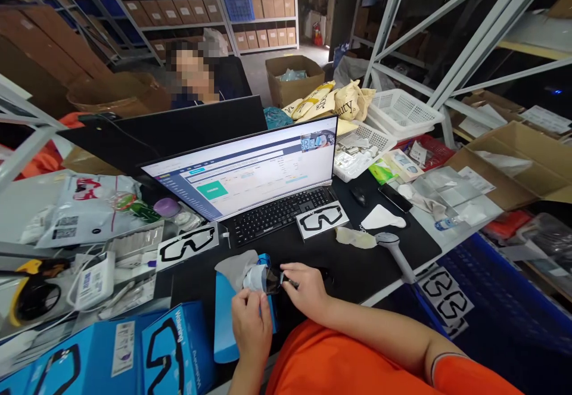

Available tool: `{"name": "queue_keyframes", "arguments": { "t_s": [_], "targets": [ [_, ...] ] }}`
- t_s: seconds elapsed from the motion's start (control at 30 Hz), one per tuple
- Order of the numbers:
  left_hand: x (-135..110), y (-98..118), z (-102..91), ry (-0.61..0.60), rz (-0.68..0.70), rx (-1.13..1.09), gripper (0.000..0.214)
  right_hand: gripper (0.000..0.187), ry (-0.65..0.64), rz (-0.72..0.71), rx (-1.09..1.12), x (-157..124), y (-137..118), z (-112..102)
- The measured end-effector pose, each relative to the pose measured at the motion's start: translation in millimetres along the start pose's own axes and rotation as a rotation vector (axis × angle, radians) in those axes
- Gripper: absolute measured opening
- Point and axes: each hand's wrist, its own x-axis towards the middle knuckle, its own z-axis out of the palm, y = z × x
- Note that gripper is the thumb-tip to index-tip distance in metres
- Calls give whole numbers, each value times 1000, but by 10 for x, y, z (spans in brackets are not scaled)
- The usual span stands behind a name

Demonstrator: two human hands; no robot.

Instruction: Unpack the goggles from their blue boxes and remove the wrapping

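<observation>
A pair of dark-lensed glasses is between my two hands, low in the middle of the view. My left hand is closed, thumb and fingers pinching the near left side of the glasses by a pale wrapping. On the other side, my right hand pinches the dark frame near the lens. Under and beside the left hand lies an opened blue box. A grey cloth pouch rests over its far end. Parts of the glasses are hidden by my fingers.
A monitor and keyboard stand ahead. Right of them are a scanner, mouse, phone and white pouch. Blue boxes fill the lower left. A person sits behind the monitors.
</observation>
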Motion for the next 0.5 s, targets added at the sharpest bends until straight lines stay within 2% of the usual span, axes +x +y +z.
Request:
{"name": "queue_keyframes", "arguments": {
  "t_s": [0.1,0.2,0.3,0.4,0.5],
  "targets": [
    [18,4,4,-2,-21,-6,26,16,-90,-6,166,-35,41,-61],
    [8,-12,10,-6,-44,-24,27,11,-209,-7,222,-66,114,-101],
    [-32,-26,19,-35,-7,-44,27,11,-175,-59,220,-74,171,-75],
    [-80,-47,14,-55,16,-29,26,8,-90,-210,95,-31,187,-27],
    [-118,-96,-6,-54,7,-7,25,9,-80,-437,-155,40,173,0]
  ]
}}
